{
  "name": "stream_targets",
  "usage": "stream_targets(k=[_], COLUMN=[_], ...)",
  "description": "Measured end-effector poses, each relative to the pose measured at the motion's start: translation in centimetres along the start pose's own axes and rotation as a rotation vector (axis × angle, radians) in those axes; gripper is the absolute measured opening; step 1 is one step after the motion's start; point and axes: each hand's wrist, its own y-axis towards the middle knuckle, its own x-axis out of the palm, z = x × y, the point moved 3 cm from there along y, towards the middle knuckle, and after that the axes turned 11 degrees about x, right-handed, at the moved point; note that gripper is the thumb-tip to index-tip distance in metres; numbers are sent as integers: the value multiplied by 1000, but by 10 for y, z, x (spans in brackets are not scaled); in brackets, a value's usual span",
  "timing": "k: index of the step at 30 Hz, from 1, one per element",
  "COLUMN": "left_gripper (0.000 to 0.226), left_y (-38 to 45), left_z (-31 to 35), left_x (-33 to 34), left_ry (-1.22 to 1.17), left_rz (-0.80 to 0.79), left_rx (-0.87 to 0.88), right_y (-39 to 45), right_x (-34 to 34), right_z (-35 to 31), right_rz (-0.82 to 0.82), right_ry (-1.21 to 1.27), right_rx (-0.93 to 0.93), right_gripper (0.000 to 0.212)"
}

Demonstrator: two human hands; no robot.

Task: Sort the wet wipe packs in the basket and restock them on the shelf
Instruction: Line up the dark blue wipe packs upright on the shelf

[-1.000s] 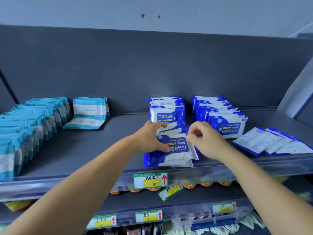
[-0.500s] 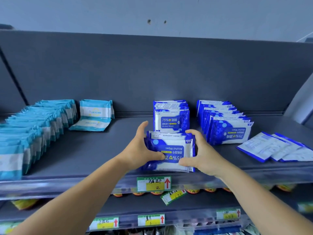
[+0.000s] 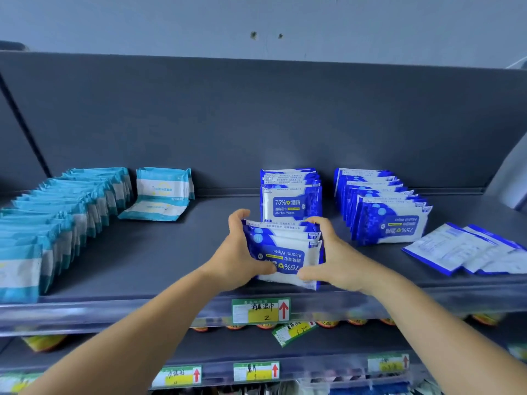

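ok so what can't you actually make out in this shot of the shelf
Head view only:
- Basket: out of frame.
- Number of blue packs gripped between the left hand and right hand: the hands cover their ends.
- Teal row: cut off by the left edge.
- Flat packs: cut off by the right edge.
- Lower shelf goods: hidden by the shelf rail, blurred.

Even cool light, soft shadows; wide-angle bowing, blurred lower edge.

Dark grey shelving back panel point(image 3: 256, 124), pale blue-grey wall point(image 3: 342, 21) above, even light
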Motion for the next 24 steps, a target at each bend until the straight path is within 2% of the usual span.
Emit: stream_targets(k=[4,7,10,12,14,16,18,22,24], left_gripper=[83,84,79,76,77,81,88,114,116], left_y=[17,29,37,40,40,37,35,34,35], left_z=[-4,-7,-4,-3,-5,-7,-4,9,5], left_x=[-8,-4,6,12,14,14,12,7,7], left_ry=[41,-64,-130,-162,-209,-216,-135,-19,-68], left_rz=[33,71,24,16,24,57,117,133,51], left_rx=[-150,-224,-229,-228,-224,-179,-65,220,186], right_y=[15,29,42,46,48,48,47,41,38], right_x=[-15,-14,-11,-11,-11,-9,-8,-17,-19], right_z=[-7,-7,-10,-11,-8,-5,-2,-6,-3], right_rz=[34,45,63,71,60,7,-2,170,194], right_ry=[148,145,219,366,486,513,522,430,283], right_rx=[106,168,161,171,180,166,112,-79,-57], right_gripper=[103,103,109,102,83,62,54,76,81])
